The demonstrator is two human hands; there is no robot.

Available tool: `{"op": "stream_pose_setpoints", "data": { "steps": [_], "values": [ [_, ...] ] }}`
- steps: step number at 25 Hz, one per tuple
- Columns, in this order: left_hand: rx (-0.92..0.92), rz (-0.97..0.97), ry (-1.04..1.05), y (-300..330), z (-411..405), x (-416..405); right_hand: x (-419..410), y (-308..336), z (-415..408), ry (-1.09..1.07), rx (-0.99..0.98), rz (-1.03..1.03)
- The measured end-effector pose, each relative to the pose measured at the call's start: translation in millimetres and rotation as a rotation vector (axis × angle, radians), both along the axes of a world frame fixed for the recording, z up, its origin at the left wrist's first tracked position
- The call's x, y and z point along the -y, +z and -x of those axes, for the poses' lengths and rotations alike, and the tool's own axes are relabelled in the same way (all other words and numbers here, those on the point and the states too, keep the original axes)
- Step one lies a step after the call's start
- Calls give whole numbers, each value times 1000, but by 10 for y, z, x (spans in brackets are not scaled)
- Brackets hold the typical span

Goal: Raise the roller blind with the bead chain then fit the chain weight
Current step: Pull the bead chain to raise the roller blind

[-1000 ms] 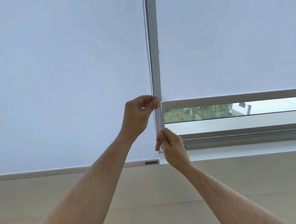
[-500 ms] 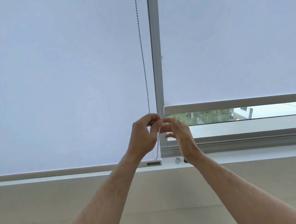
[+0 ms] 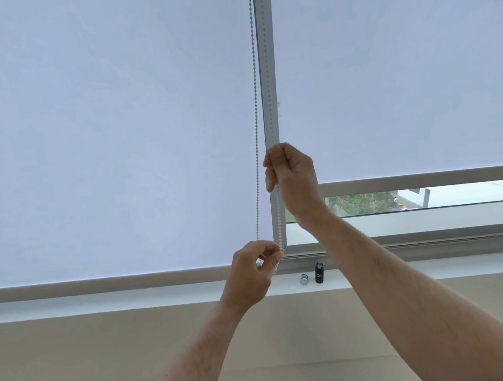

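Note:
A white bead chain [image 3: 256,121] hangs in two strands beside the grey window post [image 3: 267,64]. My right hand [image 3: 294,179] is fisted on the right strand, high up against the post. My left hand [image 3: 252,272] pinches the chain's lower loop near the sill. The right roller blind [image 3: 401,66] is partly raised; its bottom bar [image 3: 429,179] sits a little above the window's lower frame, and a strip of outdoors shows below it. On the sill stand a small silver piece [image 3: 304,279] and a black cylinder [image 3: 319,272]; which one is the chain weight I cannot tell.
The left roller blind [image 3: 98,129] hangs fully down with its bar [image 3: 99,285] at the white sill [image 3: 131,299]. Below the sill is a beige wall [image 3: 106,360].
My right hand rose from level with my left hand to a grip high on the right strand. My left hand dropped toward the sill with the chain loop. The blind's bar sits about where it was.

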State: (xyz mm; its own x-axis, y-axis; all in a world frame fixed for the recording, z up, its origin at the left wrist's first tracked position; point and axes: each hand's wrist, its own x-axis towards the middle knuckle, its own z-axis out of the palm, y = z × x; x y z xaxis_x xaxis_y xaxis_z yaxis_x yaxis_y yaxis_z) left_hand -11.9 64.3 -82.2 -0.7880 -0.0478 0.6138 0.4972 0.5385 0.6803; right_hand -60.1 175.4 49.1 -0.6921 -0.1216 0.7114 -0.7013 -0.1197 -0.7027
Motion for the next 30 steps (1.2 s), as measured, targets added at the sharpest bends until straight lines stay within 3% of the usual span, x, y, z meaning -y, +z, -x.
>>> {"op": "stream_pose_setpoints", "data": {
  "steps": [4, 8, 14, 20, 24, 30],
  "values": [
    [123, -77, -92, 119, -9, 72, -59, -260, -30, -41, 13, -47],
    [-2, -235, -30, 520, 19, 96, -97, -589, -45, -83, 61, -105],
    [-89, -246, -117, 1023, 63, -42, -121, -1001, -103, -87, 93, -158],
    [-117, -296, -88, 970, 132, -86, -169, -1321, -127, -4, 142, -207],
    [-139, -268, -22, 781, 121, -42, -228, -1236, -74, 133, 216, -115],
    [-142, -223, 0, 415, 105, -50, -202, -594, 53, 93, 172, -10]
  ]
}}
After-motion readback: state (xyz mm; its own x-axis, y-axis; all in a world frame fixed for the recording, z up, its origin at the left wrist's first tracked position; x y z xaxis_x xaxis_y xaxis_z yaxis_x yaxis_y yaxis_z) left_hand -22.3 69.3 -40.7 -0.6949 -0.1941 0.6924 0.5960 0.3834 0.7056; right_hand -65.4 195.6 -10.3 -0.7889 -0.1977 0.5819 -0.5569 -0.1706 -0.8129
